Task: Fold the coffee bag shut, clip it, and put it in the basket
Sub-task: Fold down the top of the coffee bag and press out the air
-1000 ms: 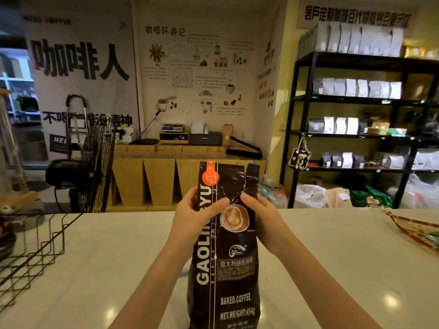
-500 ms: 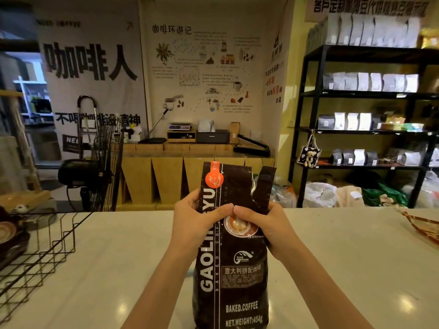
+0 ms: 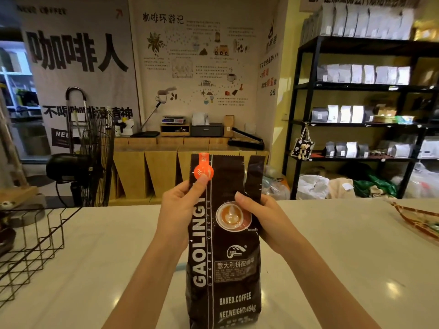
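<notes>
**Coffee bag upright, top ready to be folded**

While only the head view is available, it shows the whole work area. A tall black coffee bag (image 3: 223, 245) stands upright on a pale counter (image 3: 332, 257), at the centre of the frame and close to the person. Its top is open and unfolded, with the front panel and a side gusset standing apart at 12 o'clock.

The left hand (image 3: 178, 210) grips the bag's left edge, fingers wrapped behind and the thumb pressed flat on the front, just below an orange sticker (image 3: 203, 172). The right hand (image 3: 263, 217) closes around the right edge, thumb on the front near a printed coffee cup, fingers hidden behind the bag.

A black wire basket (image 3: 35, 245) sits at 9 o'clock, well apart from the bag. No clip is clearly visible; a small pale blue shape beside the bag's left edge cannot be identified.

To fold well, it would likely help to press the air out first, tuck the right gusset inward so both panels lie flat together, then slide both thumbs up to the top edge and roll it down evenly, keeping the crease level. One hand should pin the fold while the other fetches the clip.
</notes>
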### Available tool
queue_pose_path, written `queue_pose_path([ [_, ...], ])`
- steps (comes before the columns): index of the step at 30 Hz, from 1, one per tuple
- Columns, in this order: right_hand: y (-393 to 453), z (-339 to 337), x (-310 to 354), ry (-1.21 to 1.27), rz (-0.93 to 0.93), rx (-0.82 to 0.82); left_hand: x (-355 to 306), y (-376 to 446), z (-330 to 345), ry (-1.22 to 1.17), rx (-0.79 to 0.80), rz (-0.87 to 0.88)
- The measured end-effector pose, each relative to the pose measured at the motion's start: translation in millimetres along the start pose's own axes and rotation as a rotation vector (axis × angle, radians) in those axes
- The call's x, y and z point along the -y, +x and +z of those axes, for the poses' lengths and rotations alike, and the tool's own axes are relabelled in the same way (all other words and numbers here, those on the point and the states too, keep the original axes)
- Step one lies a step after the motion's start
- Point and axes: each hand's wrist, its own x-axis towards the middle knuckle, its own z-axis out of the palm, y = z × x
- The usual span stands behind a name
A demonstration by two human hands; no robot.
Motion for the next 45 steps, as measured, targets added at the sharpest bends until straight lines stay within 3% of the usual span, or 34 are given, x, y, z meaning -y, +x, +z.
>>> queue_pose_path([
  [4, -2.6, 0.8, -2.5, 0.040, 0.018, 0.026, 1.1, -0.4, 0.5, -0.047, -0.011, -0.052],
  [7, -3.8, 0.9, -7.3, -0.024, 0.034, 0.018, -2.2, -2.1, 6.3, 0.045, -0.047, 0.053],
  [9, -5.1, -0.3, -10.3, -0.113, 0.027, 0.031, -6.7, -3.0, 12.4, 0.408, -0.120, 0.270],
  [12, -6.4, -5.3, -10.0, -0.179, 0.004, 0.066, -21.2, 4.3, 27.8, 1.111, -0.161, 0.828],
  [14, -7.0, -7.6, -8.6, -0.202, -0.006, 0.099, -33.7, 14.1, 44.9, 1.429, -0.004, 1.129],
  [15, -7.5, -8.2, -8.2, -0.218, -0.014, 0.111, -39.9, 18.3, 53.9, 1.552, 0.134, 1.191],
  [16, -7.8, -8.6, -7.9, -0.240, -0.019, 0.109, -43.9, 23.4, 61.3, 1.669, 0.274, 1.171],
  [18, -9.4, -9.1, -6.7, -0.270, -0.025, 0.098, -48.0, 35.0, 71.2, 1.829, 0.474, 0.938],
  [20, -12.7, -8.5, -6.4, -0.245, -0.026, 0.103, -53.6, 44.7, 74.1, 1.760, 0.589, 0.637],
  [22, -18.8, -6.5, -9.3, -0.196, -0.020, 0.063, -56.6, 54.3, 71.3, 1.537, 0.661, 0.506],
  [28, -55.3, 14.2, -35.6, -0.009, 0.067, -0.206, -65.5, 60.8, 59.3, 1.289, 0.673, 0.503],
  [33, -66.4, 37.0, -49.4, 0.102, -0.031, -0.430, -61.1, 58.9, 60.7, 1.256, 0.620, 0.579],
  [45, -63.7, 54.4, -67.0, 0.055, -0.204, -0.539, -51.5, 59.4, 45.2, 0.993, 0.349, 0.555],
])
